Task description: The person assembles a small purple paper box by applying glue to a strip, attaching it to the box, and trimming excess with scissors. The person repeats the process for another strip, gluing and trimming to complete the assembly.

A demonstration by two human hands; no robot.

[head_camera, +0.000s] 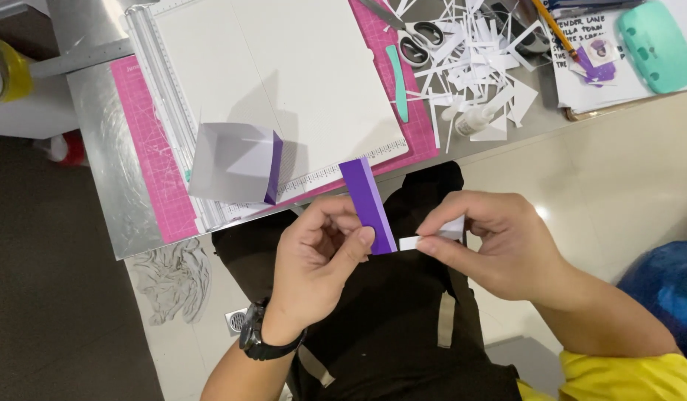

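Over the lap, the left hand pinches a purple card strip; the right hand grips a white paper tab at its 3 o'clock, touching. A folded purple box piece sits finished at 10 o'clock on the scoring board; joining appears unfinished.

A matt purple paper strip, smooth and stiff like cardstock, is sitting pinched in the left hand. The right hand is gripping a small white paper tab, also matt. On the table, a folded paper box is showing a pale matt face and a purple side. A pink cutting mat is looking scuffed and scratched, lying on a dull brushed metal tabletop. A white plastic paper trimmer is looking smooth. Scissors are showing shiny metal blades and black plastic handles beside white paper scraps. A dark cloth apron is looking matt.
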